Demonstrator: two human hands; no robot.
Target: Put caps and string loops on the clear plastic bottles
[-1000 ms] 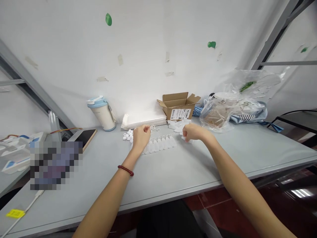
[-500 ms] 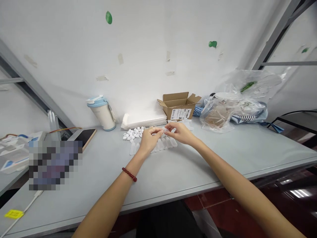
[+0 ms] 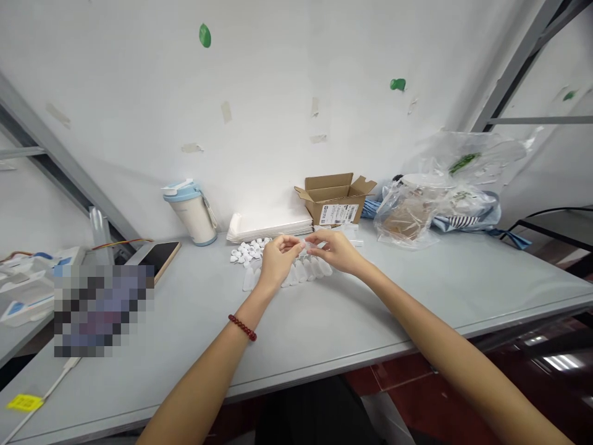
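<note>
My left hand [image 3: 277, 262], with a dark red bead bracelet at the wrist, is closed in a pinch. Its fingertips meet those of my right hand [image 3: 337, 250], also pinched, over a small whitish translucent piece [image 3: 306, 246]. Fingers cover most of that piece, so its kind is unclear. Under the hands lies a row of translucent flat pieces with rounded ends [image 3: 311, 269]. Beyond my left hand is a heap of small white plastic parts [image 3: 248, 250].
A stack of white flat sheets [image 3: 271, 225] and an open cardboard box [image 3: 336, 204] stand at the wall. A blue-lidded cup [image 3: 191, 213] and a phone [image 3: 164, 256] are to the left. Plastic bags [image 3: 407, 213] with contents sit on the right.
Both hands stay almost in the same place, fingertips still together. Their fingers have shifted only slightly around the small piece.
</note>
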